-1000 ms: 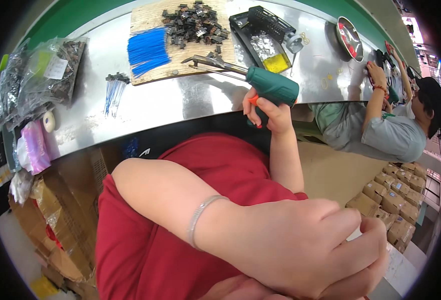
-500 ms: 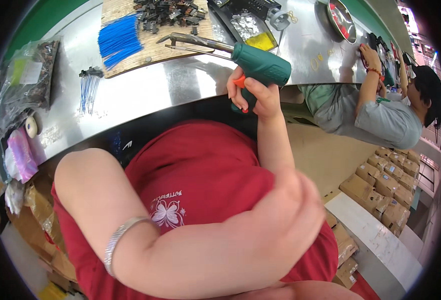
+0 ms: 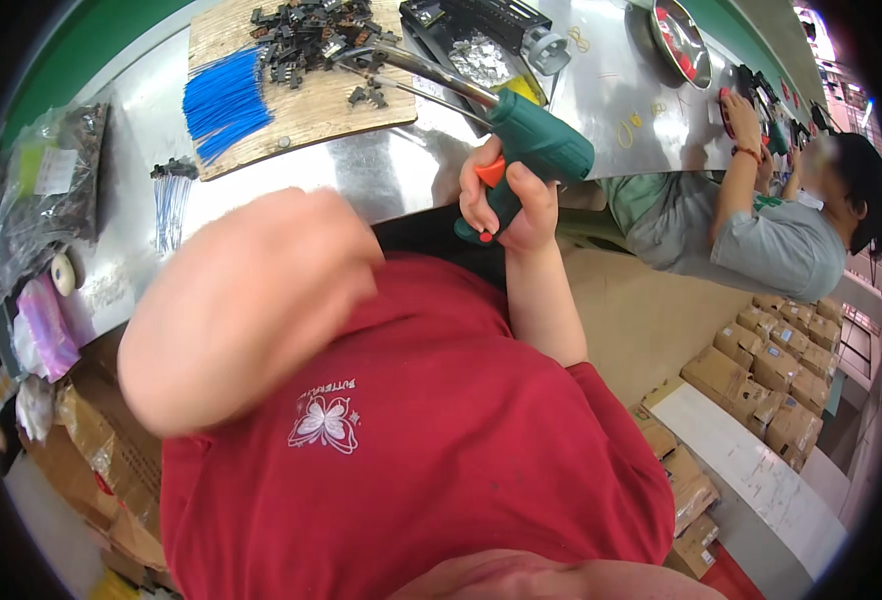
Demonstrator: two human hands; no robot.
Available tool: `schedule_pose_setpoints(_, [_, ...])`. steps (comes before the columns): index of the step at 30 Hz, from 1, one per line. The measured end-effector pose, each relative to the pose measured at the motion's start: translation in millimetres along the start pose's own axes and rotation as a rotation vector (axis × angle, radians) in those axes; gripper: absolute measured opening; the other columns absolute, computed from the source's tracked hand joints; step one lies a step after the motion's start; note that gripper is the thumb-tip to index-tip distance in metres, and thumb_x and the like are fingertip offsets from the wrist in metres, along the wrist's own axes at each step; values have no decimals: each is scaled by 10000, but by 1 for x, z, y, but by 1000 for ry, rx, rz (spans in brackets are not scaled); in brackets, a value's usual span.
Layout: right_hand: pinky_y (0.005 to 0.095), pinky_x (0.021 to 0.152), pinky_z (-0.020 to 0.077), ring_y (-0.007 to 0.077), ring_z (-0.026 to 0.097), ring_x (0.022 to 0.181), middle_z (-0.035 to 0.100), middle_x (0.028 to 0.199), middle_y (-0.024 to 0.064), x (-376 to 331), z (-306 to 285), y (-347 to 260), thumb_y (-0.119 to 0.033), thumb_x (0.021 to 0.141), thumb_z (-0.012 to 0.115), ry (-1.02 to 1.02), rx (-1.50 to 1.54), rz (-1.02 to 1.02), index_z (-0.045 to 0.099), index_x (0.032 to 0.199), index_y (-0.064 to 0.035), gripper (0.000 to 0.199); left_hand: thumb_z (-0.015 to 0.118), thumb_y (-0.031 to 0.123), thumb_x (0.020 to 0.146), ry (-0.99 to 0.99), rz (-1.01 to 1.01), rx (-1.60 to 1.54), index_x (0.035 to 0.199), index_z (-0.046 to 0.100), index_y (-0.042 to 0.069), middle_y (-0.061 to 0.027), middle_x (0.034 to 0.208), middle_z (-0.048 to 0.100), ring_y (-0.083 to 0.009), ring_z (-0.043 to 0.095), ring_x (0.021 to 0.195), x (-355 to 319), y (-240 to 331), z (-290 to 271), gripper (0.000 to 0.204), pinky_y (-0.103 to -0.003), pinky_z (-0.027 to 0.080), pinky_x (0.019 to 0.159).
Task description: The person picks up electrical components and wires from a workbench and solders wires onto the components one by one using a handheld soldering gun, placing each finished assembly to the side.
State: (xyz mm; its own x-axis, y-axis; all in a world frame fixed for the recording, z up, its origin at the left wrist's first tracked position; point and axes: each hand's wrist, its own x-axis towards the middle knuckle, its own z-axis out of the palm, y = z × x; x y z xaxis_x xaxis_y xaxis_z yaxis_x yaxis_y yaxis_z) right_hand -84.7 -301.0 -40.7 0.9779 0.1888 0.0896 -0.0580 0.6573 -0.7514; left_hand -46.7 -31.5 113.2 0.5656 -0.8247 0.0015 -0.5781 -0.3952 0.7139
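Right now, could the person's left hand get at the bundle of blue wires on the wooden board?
Probably yes. The left arm is raised, blurred and close to the camera; the hand itself is not clear. The blue wires lie uncovered on the wooden board, and nothing blocks the way.

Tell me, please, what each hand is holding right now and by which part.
The right hand grips the green soldering gun by its pistol handle, a finger near the orange trigger. The left hand cannot be made out; only a blurred arm shows.
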Motion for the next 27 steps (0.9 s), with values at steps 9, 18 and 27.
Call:
schedule_pose_setpoints(9, [269, 433, 411, 129, 467, 437, 582, 786, 221, -1, 0, 5, -233, 951, 479, -29, 40, -99, 510, 1078, 37, 300, 550, -28, 802, 540, -38, 303, 985, 634, 34, -81, 1045, 622, -286, 565, 957, 66, -88, 62, 211, -362, 475, 839])
schedule_pose_setpoints(18, [249, 409, 412, 97, 442, 410, 558, 786, 194, -1, 0, 4, -295, 944, 487, -6, -48, -66, 467, 1081, 11, 337, 648, 30, 772, 496, -154, 375, 903, 625, 34, -71, 940, 601, -277, 543, 889, 51, -88, 53, 132, -356, 467, 790])
schedule_pose_setpoints(27, [254, 436, 398, 103, 433, 412, 546, 826, 177, -2, -2, 5, -324, 946, 482, -1, -46, -32, 477, 1101, -14, 347, 667, 37, 759, 539, -64, 238, 903, 652, 28, -72, 903, 580, -267, 535, 864, 45, -97, 54, 145, -344, 463, 771])
